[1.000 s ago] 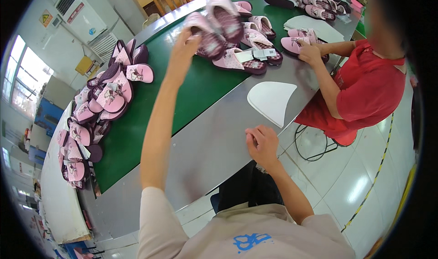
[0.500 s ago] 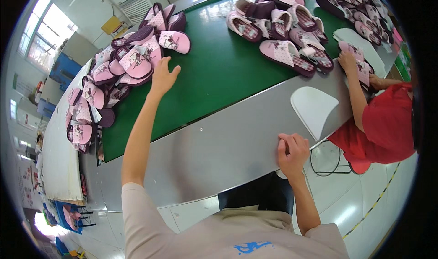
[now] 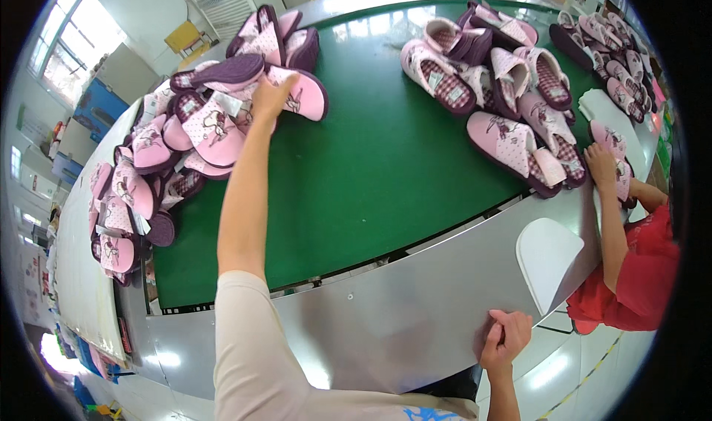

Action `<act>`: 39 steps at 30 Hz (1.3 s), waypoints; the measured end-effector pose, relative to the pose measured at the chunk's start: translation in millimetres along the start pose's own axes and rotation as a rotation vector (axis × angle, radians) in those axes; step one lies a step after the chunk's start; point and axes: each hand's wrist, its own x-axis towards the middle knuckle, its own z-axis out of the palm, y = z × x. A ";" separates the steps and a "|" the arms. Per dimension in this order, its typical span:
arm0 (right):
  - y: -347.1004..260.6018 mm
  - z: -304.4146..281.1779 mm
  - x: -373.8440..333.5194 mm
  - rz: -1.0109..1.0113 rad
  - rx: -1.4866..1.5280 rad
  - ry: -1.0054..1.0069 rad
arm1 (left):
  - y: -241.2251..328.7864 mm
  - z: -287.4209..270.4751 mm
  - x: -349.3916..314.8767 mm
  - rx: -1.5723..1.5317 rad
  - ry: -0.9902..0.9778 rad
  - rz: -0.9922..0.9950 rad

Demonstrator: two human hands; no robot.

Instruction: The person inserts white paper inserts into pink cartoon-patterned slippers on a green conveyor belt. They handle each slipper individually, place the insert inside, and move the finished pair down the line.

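Note:
My left hand [image 3: 271, 101] reaches over the slipper pile on the left, thumb and fingers closed on a pink slipper [image 3: 308, 98] with a dark purple sole. The hand partly covers the slipper, and its fingertips are hard to see. Around it lie more pink and white slippers [image 3: 213, 132], some tilted or turned sole up, like the purple sole [image 3: 231, 71] beside the fingers. My right hand [image 3: 507, 338] rests loosely curled at the grey table's near edge, with nothing seen in it. Close by lies a white rounded flat piece [image 3: 547, 262].
A green work surface [image 3: 356, 213] runs behind the grey metal border [image 3: 415, 313]. A second slipper pile [image 3: 512, 87] stands at the right, another [image 3: 612, 58] farther right. A person in red [image 3: 630, 273] handles a slipper [image 3: 612, 143] at the right edge.
My left hand has moved farther into the left pile and closed on a slipper. The view has shifted, with the table now lower in it. My right hand stays at the table edge.

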 end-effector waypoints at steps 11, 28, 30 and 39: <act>1.1 3.9 3.8 -0.073 0.067 0.058 | -4.2 -8.2 -43.8 0.179 -0.126 0.119; 11.6 -13.7 2.5 0.187 0.434 -0.058 | 163.4 -144.5 -388.0 -0.054 -0.549 0.984; 11.7 -24.7 8.0 0.201 0.567 -0.058 | 168.9 -153.8 -440.3 0.073 -0.612 1.247; -7.4 -13.6 25.5 -0.124 0.186 -0.111 | 126.4 -133.9 -564.1 0.114 -0.470 0.830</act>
